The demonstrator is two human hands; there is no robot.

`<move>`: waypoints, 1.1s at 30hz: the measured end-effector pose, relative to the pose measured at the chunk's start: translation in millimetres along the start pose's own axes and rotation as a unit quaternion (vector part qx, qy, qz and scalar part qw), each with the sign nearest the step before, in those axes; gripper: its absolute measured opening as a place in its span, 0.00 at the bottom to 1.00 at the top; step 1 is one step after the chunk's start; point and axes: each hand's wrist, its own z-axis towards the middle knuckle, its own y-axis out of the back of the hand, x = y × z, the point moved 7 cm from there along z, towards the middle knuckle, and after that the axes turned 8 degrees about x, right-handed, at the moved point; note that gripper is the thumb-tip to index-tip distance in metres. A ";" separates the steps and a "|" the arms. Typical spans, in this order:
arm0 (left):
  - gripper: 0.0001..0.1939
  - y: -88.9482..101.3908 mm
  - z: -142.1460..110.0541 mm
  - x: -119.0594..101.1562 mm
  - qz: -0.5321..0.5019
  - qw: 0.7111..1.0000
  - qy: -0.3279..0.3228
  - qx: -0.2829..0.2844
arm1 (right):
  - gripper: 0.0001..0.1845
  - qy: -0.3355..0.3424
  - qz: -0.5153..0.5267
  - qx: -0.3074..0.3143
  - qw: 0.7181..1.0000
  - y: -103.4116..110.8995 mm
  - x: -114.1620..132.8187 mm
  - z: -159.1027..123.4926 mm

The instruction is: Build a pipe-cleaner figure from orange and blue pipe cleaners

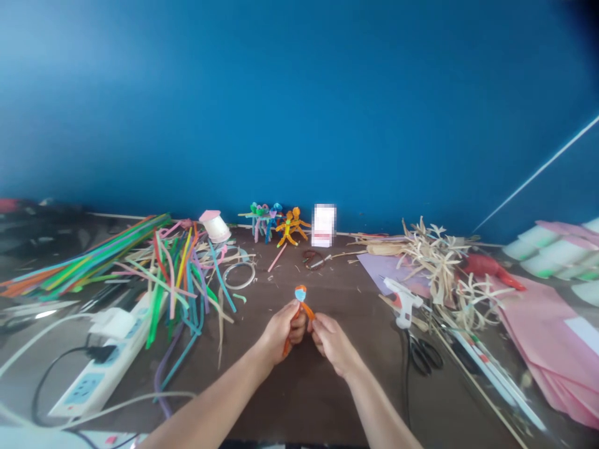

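A person holds a little orange pipe-cleaner doll (300, 297) up above a brown table (299, 405). The doll has a round blue top with a bit of orange on it (it is too small to see more). The left hand (282, 332) is curled up and pinches the doll's long orange part. The right hand (333, 344) pinches another orange part with its fingers. The two hands are not spread. They are very close together, with the doll between them.

To the left of the doll is a big messy pile of pipe cleaners (174, 280) in lots of colors. Farther left is a white power strip (96, 368) with cords. Behind the doll, small pipe-cleaner figures (286, 229) stand near a blue wall (299, 106), and a white spool (215, 226) sits back there too, more to the left. To the right of the doll are a white glue gun (403, 302) and black scissors (423, 353). Farther right are dry straw strips (437, 268) and a stack of pink paper (547, 343).
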 end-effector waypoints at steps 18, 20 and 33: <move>0.15 6.6 3.7 2.4 -0.021 0.999 -0.014 -0.041 | 0.18 0.136 -0.273 -0.053 0.951 -7.4 18.3 -11.6; 0.15 5.1 4.2 0.6 -0.037 0.998 -0.022 -0.049 | 0.18 0.122 -0.242 -0.061 0.961 -4.5 14.8 -9.9; 0.21 8.1 -44.0 -25.2 0.285 0.956 0.011 -0.074 | 0.17 0.060 -0.396 -0.215 0.891 39.2 24.8 -42.8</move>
